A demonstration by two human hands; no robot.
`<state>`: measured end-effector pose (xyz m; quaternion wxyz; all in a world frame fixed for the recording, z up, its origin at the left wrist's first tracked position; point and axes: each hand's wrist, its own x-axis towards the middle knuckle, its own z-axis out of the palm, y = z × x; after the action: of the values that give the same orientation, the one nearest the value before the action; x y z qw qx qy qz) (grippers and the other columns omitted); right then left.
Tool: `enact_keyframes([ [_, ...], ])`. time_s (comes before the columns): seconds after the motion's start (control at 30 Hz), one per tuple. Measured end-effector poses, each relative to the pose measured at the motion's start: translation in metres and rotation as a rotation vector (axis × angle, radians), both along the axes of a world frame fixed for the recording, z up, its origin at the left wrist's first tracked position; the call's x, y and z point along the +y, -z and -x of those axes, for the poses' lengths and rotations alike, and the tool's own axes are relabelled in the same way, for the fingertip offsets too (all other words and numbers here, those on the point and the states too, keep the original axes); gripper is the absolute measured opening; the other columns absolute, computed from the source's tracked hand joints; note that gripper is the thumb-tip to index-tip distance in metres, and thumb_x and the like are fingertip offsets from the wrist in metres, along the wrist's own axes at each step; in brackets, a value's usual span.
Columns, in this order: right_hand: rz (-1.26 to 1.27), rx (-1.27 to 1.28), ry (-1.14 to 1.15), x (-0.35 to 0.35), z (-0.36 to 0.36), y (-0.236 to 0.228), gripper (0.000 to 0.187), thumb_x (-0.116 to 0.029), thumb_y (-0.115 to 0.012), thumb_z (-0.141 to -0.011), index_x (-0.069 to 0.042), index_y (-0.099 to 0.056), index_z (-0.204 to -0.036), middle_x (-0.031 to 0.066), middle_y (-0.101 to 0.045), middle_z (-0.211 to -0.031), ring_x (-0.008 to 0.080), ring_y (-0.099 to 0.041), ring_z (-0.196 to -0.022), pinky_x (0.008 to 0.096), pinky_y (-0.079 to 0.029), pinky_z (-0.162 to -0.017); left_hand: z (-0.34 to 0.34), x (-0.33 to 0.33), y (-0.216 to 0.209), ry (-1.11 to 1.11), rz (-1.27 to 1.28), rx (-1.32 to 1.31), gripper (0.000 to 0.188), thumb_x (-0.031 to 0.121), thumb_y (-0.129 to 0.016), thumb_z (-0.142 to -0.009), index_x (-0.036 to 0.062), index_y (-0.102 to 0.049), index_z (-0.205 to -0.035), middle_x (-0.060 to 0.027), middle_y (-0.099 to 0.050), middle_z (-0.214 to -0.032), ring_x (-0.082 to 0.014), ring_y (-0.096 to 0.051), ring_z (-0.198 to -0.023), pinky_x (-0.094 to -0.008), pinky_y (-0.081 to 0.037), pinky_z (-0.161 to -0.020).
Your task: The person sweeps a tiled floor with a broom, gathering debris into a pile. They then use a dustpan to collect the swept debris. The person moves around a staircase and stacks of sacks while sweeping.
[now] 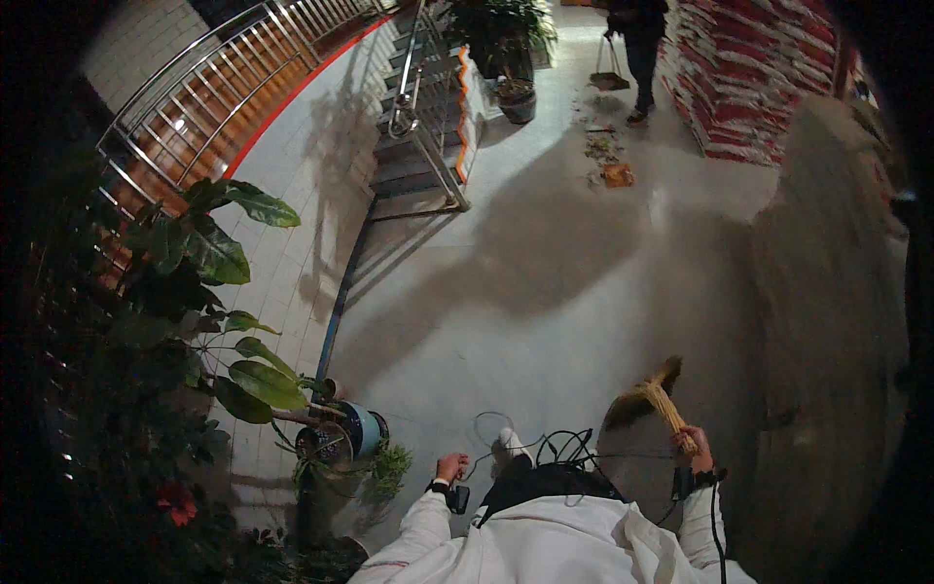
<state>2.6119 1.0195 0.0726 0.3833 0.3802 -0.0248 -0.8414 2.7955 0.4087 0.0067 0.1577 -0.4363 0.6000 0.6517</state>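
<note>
My right hand [693, 448] is wrapped round the handle of a short straw broom [666, 401]. The broom slants forward and to the left, and its darker bristles fan out at the far end; whether they touch the floor I cannot tell. On the left, my left hand [451, 467] hangs low with its fingers loosely bent and apart, and no tool shows in it. A thin cable [477, 457] runs close by that hand. Both wrists carry a dark strapped device.
Litter [601, 146] and an orange-brown piece [617, 175] lie ahead, near a person holding a long-handled dustpan [609, 81]. Stacked red-and-white sacks [744, 88] stand at the far right. Metal-railed stairs [413, 146], a potted plant [517, 97] and leafy plants with a blue pot [364, 430] line the left.
</note>
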Motion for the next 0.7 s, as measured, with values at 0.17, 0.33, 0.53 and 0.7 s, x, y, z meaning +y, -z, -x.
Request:
enact_keyframes([
  [0.17, -0.189, -0.228, -0.039, -0.032, 0.069, -0.022, 0.015, -0.017, -0.05, -0.08, -0.005, -0.044, -0.074, -0.0001, -0.048, -0.055, 0.0094, -0.048, -0.043, 0.0214, -0.045, -0.044, 0.108, -0.031, 0.005, 0.013, 0.014, 0.043, 0.028, 0.022, -0.041, -0.084, 0.0034, -0.058, -0.099, -0.0064, -0.062, -0.08, -0.0115, -0.049, -0.045, -0.0236, -0.037, -0.037],
  [0.33, -0.385, -0.084, 0.138, -0.097, 0.089, -0.077, 0.015, -0.016, -0.049, -0.079, -0.002, -0.044, -0.078, -0.0003, -0.046, -0.057, 0.0087, -0.05, -0.048, 0.0198, -0.045, -0.045, 0.147, -0.087, 0.06, -0.019, -0.073, -0.012, 0.029, 0.022, -0.04, -0.084, 0.004, -0.057, -0.098, -0.0066, -0.062, -0.083, -0.0113, -0.049, -0.046, -0.0248, -0.036, -0.037],
  [0.53, -0.541, 0.032, 0.34, -0.159, 0.12, -0.103, 0.016, -0.013, -0.051, -0.077, 0.0, -0.045, -0.083, 0.0017, -0.048, -0.062, 0.0085, -0.052, -0.052, 0.0194, -0.046, -0.048, 0.171, -0.159, 0.086, -0.151, -0.272, -0.172, 0.027, 0.02, -0.04, -0.084, 0.0066, -0.058, -0.1, -0.0049, -0.061, -0.08, -0.0116, -0.047, -0.046, -0.0261, -0.035, -0.036],
  [0.7, -0.074, -0.185, 0.293, -0.176, 0.164, -0.082, 0.023, -0.012, -0.056, -0.075, 0.0, -0.046, -0.092, 0.0062, -0.052, -0.075, 0.01, -0.055, -0.064, 0.0188, -0.047, -0.055, 0.214, -0.206, 0.081, -0.123, -0.247, -0.207, 0.026, 0.021, -0.041, -0.084, 0.0063, -0.058, -0.097, -0.0043, -0.061, -0.079, -0.0115, -0.047, -0.048, -0.0256, -0.035, -0.037],
])
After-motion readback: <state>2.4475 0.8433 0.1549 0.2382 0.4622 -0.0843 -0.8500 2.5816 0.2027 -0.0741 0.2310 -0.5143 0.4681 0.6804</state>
